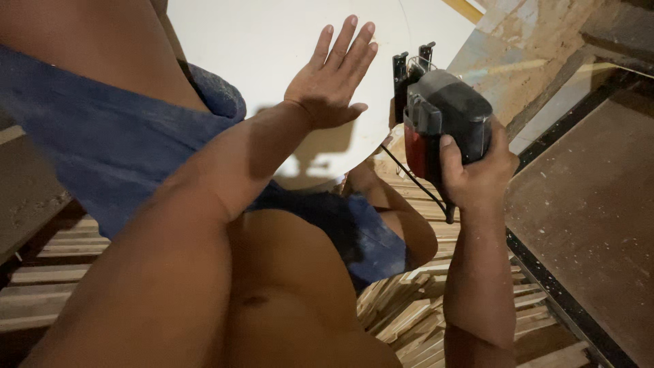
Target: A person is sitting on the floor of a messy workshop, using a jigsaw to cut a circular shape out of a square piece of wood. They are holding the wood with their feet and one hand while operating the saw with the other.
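From the head camera, you are pressing your left hand flat on the white round panel, fingers spread and palm down, just beside the line where the saw is working. Your right hand is wrapping tight around the handle of the red and grey jigsaw, which is sitting at the panel's curved right edge with its black blade guard pointing away from you.

The main danger I am judging here is closeness: your left thumb is lying near the saw's body, so a kick or a slip of the panel could be bringing the blade toward those fingers. The black cord is trailing down under the tool and across your bent knee; it could be snagging there or drifting into the cut. The panel seems to be resting partly on your leg in the blue shorts, so it may be rocking under pressure.

Around you, loose wood strips are lying piled on the floor, making footing uneven, and a brown board is lying to your right, crowding the tool's side.
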